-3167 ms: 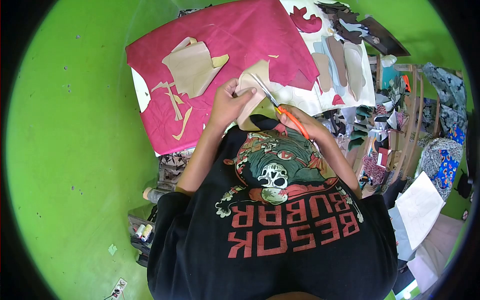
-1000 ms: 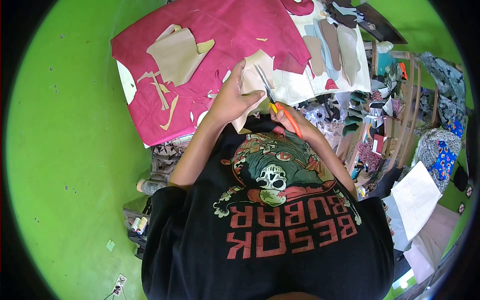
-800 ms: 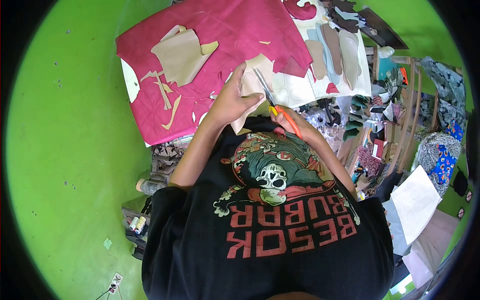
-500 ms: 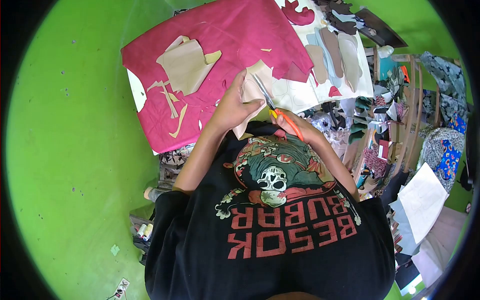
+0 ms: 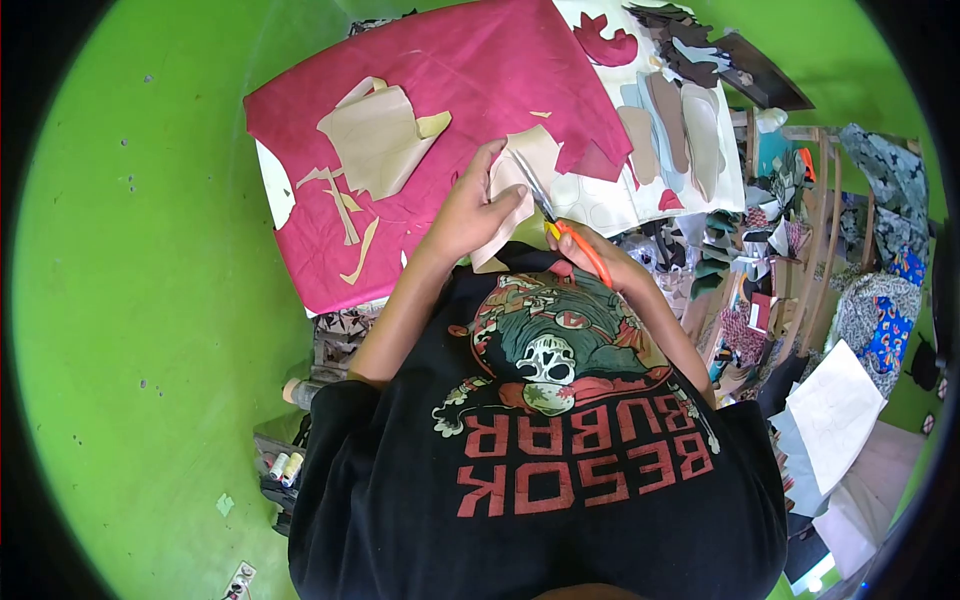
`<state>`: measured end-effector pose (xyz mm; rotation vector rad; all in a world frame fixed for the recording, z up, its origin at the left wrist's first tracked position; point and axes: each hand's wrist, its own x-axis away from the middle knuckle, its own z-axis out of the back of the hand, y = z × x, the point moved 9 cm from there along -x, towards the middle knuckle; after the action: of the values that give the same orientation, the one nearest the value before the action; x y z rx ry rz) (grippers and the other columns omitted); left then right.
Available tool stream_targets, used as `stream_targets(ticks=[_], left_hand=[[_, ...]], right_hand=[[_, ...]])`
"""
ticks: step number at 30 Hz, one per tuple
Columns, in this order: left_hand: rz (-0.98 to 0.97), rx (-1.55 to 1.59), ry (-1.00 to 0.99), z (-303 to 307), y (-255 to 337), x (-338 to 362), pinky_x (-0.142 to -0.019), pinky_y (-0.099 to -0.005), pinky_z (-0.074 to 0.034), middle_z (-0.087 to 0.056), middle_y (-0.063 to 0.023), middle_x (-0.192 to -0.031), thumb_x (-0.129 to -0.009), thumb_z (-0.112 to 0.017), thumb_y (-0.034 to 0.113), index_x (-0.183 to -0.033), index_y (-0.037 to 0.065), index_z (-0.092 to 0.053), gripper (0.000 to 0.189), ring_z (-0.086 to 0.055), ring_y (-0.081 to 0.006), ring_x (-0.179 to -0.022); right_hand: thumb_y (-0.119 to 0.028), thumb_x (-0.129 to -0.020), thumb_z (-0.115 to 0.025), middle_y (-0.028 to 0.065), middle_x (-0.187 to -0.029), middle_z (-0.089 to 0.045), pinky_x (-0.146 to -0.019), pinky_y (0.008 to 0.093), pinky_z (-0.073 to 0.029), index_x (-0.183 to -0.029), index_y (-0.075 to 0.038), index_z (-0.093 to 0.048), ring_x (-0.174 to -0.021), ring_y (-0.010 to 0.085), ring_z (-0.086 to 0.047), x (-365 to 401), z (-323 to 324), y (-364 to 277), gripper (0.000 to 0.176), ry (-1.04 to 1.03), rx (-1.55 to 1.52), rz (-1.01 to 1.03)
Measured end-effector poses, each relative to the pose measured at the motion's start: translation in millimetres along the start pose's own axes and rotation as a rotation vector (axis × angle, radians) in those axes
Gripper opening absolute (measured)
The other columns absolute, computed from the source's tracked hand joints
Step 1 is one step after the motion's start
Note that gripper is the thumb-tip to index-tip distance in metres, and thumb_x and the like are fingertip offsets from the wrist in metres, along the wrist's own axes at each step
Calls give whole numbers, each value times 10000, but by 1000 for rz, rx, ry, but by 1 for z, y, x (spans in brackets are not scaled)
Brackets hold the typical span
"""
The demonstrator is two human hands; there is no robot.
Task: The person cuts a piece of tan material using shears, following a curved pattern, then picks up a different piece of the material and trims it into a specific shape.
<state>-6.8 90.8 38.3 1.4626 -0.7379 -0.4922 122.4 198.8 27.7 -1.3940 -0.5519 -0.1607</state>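
My left hand (image 5: 474, 212) grips a piece of beige sheet material (image 5: 533, 150), thumb on top, above the near edge of the red material. In my right hand (image 5: 598, 250) is a pair of scissors (image 5: 548, 212) with orange and yellow handles. Their blades lie over the beige piece, pointing up and to the left, just right of my left thumb. Whether the blades are parted is hard to make out. A larger beige sheet (image 5: 375, 140) with a folded yellowish edge lies on the red material, beside thin offcut strips (image 5: 362, 250).
A large red sheet (image 5: 480, 70) covers much of the table. To its right, insole-shaped pieces (image 5: 668, 125) and a red scrap (image 5: 606, 42) lie on white material. Shelves (image 5: 815, 250) crammed with fabric stand at right. A green wall (image 5: 130, 300) borders the left.
The view has shifted slightly. Both hands keep their hold on the beige piece and the scissors, and the blades have moved only a little against the piece.
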Motion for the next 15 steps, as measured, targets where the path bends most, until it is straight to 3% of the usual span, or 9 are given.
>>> stream_targets(ticks=[3, 5, 7, 15], left_hand=[[39, 91, 53, 5, -10, 2, -963, -308, -468, -628, -188, -1246, -915, -664, -21, -1500, 10, -307, 685, -605, -188, -1125], [86, 159, 97, 4, -8, 5, -909, -299, -493, -666, -181, -1178, -927, -642, -41, -1506, 26, -294, 679, -637, -173, -1050], [32, 212, 201, 8, -1, 6, -873, -293, -508, -691, -171, -1116, -917, -636, -66, -1529, 45, -236, 739, -656, -168, -1002], [-3, 192, 194, 4, 3, 7, -902, -309, -517, -684, -189, -1137, -887, -614, -120, -1542, 42, -161, 813, -664, -186, -1036]], right_hand=[[-800, -946, -343, 32, -849, -446, -735, 309, -403, -927, -66, -485, -808, 157, -444, -5, 4, 4, 748, -1, 52, -21], [-752, -943, -462, 54, -1000, -527, -783, 313, -526, -1103, -29, -538, -868, 142, -544, -3, 2, 12, 744, -59, -103, -152], [-747, -948, -456, 50, -994, -512, -790, 315, -528, -1099, -35, -533, -877, 140, -542, -5, 2, 17, 732, -69, -105, -134], [-744, -952, -450, 42, -1005, -490, -830, 324, -520, -1105, -42, -527, -905, 147, -547, 1, -4, 14, 723, -99, -115, -159]])
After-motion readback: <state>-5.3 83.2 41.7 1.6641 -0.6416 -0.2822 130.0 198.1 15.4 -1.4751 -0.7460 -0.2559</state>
